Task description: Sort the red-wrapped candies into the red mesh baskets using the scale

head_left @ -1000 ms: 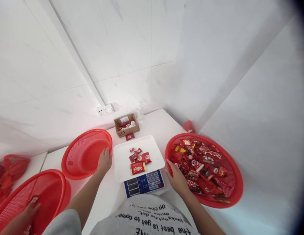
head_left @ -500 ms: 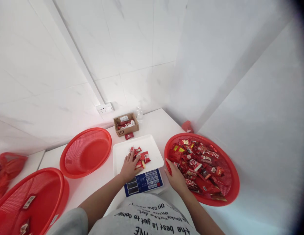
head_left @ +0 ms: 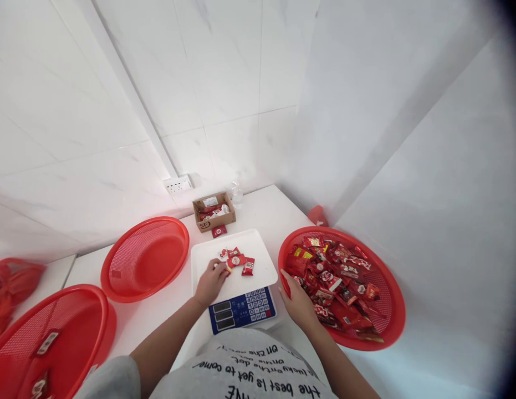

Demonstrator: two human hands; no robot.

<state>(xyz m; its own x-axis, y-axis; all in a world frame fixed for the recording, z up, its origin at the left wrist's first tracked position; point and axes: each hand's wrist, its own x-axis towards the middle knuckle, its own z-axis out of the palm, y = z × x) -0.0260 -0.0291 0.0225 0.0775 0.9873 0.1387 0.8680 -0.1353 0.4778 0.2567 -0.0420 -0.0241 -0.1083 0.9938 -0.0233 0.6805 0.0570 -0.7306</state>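
My left hand (head_left: 211,281) is over the left part of the white scale tray (head_left: 208,249), its fingers closed on a small red and yellow snack packet (head_left: 229,268). Beside it on the tray lie several other red packets (head_left: 248,266). Below the tray shows the blue keypad panel of the scale (head_left: 241,311). On the right, my right hand (head_left: 298,299) grips the near left rim of a round red plastic basket (head_left: 397,310), thumb and fingers around the edge. Heaped inside that basket are many red snack packets (head_left: 332,280).
Behind the tray stands a small cardboard box (head_left: 214,223) holding packets, with one red packet (head_left: 219,231) in front and a clear plastic cup-like item (head_left: 236,195) beside it. Two more red baskets (head_left: 177,260) (head_left: 106,316) are at left. A wall socket (head_left: 177,184) is behind.
My left hand has drawn back left and toward me, its spread fingers now closed on a packet. The packets on the tray have shifted apart. My right hand stays on the basket rim.
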